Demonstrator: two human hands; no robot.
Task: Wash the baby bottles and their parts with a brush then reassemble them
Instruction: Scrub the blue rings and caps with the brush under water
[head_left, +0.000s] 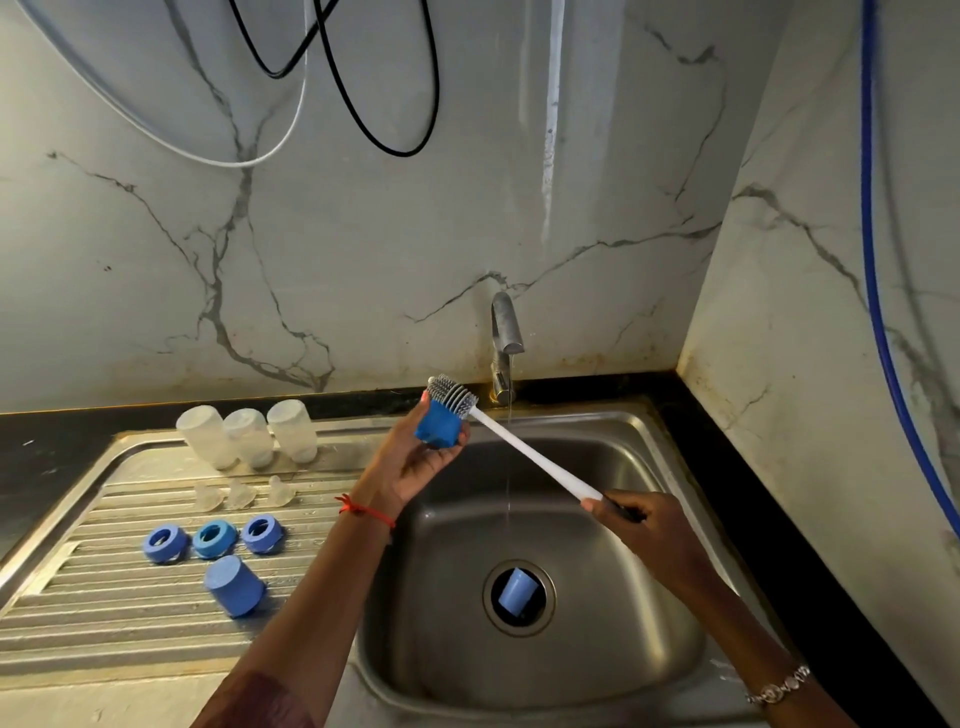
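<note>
My left hand (415, 467) holds a blue bottle cap (439, 428) above the sink's back left corner. My right hand (636, 522) grips the dark end of a long white brush (535, 460), whose grey bristle head (451, 395) rests against the top of that cap. Three clear bottles (248, 435) stand upside down at the back of the drainboard. Three clear teats (240, 493) lie in front of them, then three blue collar rings (214, 539). Another blue cap (235, 586) sits upside down nearer me. A third blue cap (518, 592) lies in the sink's drain opening.
A thin stream of water runs from the steel tap (506, 332) into the steel sink (639, 457). The ribbed drainboard (119, 623) lies to the left. Marble walls close in behind and on the right, with black, white and blue cables hanging.
</note>
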